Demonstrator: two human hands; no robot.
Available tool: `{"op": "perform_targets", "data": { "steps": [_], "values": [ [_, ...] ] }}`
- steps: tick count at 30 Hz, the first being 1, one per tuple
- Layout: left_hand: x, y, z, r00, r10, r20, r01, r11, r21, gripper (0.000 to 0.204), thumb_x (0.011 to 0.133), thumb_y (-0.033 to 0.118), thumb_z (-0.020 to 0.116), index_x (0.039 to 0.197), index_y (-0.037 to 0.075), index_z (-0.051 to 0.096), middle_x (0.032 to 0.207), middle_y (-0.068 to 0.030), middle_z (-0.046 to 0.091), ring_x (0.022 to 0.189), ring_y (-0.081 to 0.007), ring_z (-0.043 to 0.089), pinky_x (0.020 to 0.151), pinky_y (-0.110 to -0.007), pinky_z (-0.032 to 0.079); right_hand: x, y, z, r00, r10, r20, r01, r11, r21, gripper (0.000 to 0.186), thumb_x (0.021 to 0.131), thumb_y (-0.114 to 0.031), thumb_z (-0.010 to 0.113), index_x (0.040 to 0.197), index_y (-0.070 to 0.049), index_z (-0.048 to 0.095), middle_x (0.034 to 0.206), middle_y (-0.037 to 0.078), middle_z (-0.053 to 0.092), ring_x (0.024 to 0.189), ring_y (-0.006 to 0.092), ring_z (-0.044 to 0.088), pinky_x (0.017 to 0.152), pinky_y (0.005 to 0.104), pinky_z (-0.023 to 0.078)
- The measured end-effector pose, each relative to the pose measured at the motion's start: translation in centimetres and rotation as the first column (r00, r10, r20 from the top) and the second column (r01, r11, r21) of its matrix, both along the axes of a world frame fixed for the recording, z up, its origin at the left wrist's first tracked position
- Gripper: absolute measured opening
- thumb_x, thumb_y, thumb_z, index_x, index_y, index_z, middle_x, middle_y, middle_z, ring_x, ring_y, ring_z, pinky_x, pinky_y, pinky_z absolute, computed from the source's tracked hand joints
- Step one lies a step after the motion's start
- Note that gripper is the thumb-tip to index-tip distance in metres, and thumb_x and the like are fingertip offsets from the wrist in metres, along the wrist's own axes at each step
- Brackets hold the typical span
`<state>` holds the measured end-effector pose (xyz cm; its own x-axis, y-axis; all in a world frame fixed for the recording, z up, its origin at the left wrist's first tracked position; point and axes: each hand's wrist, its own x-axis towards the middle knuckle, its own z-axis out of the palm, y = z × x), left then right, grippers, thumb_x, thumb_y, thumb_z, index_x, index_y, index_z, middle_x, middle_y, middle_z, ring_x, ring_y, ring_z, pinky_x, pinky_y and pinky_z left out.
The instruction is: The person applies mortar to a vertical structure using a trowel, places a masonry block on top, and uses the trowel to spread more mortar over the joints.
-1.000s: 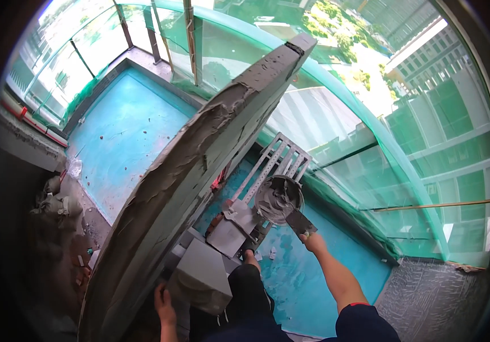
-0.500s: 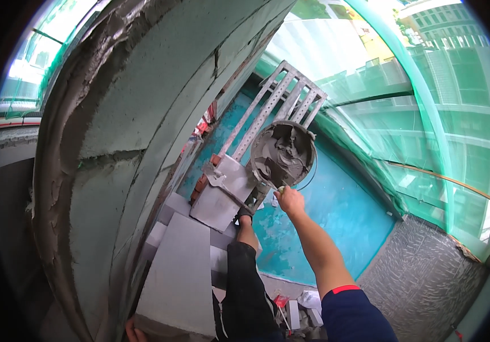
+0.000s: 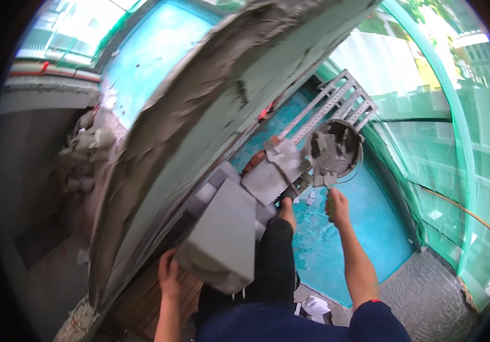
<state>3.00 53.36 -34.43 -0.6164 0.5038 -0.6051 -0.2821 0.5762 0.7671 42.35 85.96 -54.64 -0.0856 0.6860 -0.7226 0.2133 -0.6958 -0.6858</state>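
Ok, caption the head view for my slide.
The right hand holds a mortar-laden trowel at a bucket, the left hand beside a grey block.

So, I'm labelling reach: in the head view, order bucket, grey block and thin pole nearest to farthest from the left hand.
1. Grey block, just right of the left hand.
2. Bucket, right of centre.
3. Thin pole, far right side.

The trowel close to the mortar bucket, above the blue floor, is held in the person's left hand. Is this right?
Not quite: the head view shows the trowel in the person's right hand. It is close to the mortar bucket, above the blue floor, as you say.
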Motion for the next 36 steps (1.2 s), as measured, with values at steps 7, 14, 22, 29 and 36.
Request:
{"op": "perform_targets", "data": {
  "steps": [7, 14, 22, 29, 36],
  "values": [
    [-0.2, 0.6, -1.3, 0.997, -0.028, 0.073, 0.023, 0.997, 0.069, 0.028, 0.097, 0.014, 0.051, 0.123, 0.005, 0.054, 0.115, -0.0018, 0.056, 0.104, -0.0125, 0.05, 0.091, -0.026, 0.039, -3.3, -15.0, 28.8, 0.793, 0.405, 0.455, -0.573, 0.747, 0.336, 0.029, 0.087, -0.032, 0.065, 0.092, -0.004, 0.058, 0.074, 0.014, 0.062, 0.063, 0.0295, 0.061, 0.058, 0.0359, 0.048],
    [-2.0, 1.0, -4.9, 0.986, -0.165, 0.004, 0.161, 0.968, 0.194, 0.026, 0.094, 0.016, 0.058, 0.118, 0.005, 0.056, 0.105, -0.0033, 0.06, 0.097, -0.0133, 0.055, 0.088, -0.027, 0.042, -6.5, -28.1, 29.3, 0.427, 0.449, 0.785, -0.87, 0.441, 0.221, 0.035, 0.077, -0.037, 0.074, 0.08, -0.007, 0.056, 0.071, 0.014, 0.064, 0.063, 0.0344, 0.063, 0.055, 0.0423, 0.049],
    [-3.0, 2.2, -3.4, 0.929, -0.358, -0.092, 0.365, 0.927, 0.081, 0.034, 0.094, 0.026, 0.057, 0.121, 0.006, 0.055, 0.115, -0.0115, 0.061, 0.108, -0.0263, 0.057, 0.091, -0.036, 0.044, -6.4, -26.9, 30.9, 0.598, 0.41, 0.689, -0.78, 0.494, 0.384, 0.034, 0.081, -0.038, 0.068, 0.089, -0.006, 0.056, 0.073, 0.014, 0.064, 0.065, 0.0359, 0.063, 0.058, 0.0435, 0.05],
    [-2.3, 2.1, -2.5, 0.944, -0.311, -0.111, 0.321, 0.942, 0.097, 0.034, 0.094, 0.025, 0.057, 0.121, 0.005, 0.054, 0.116, -0.0127, 0.061, 0.11, -0.0282, 0.057, 0.093, -0.036, 0.043, -6.9, -20.2, 29.8, 0.872, 0.487, 0.054, -0.471, 0.863, -0.183, 0.032, 0.094, -0.038, 0.048, 0.087, -0.007, 0.053, 0.064, 0.002, 0.052, 0.051, 0.0123, 0.051, 0.047, 0.0288, 0.043],
    [-1.9, 1.0, -3.0, 0.953, -0.27, -0.136, 0.284, 0.954, 0.095, 0.035, 0.094, 0.025, 0.058, 0.122, 0.005, 0.055, 0.121, -0.0136, 0.058, 0.114, -0.0272, 0.055, 0.094, -0.036, 0.042, -6.2, -17.1, 24.9, 0.714, 0.697, 0.071, -0.674, 0.711, -0.201, 0.041, 0.095, -0.049, 0.051, 0.081, -0.01, 0.051, 0.056, 0.001, 0.047, 0.043, 0.0112, 0.043, 0.042, 0.0282, 0.035]
  ]
}}
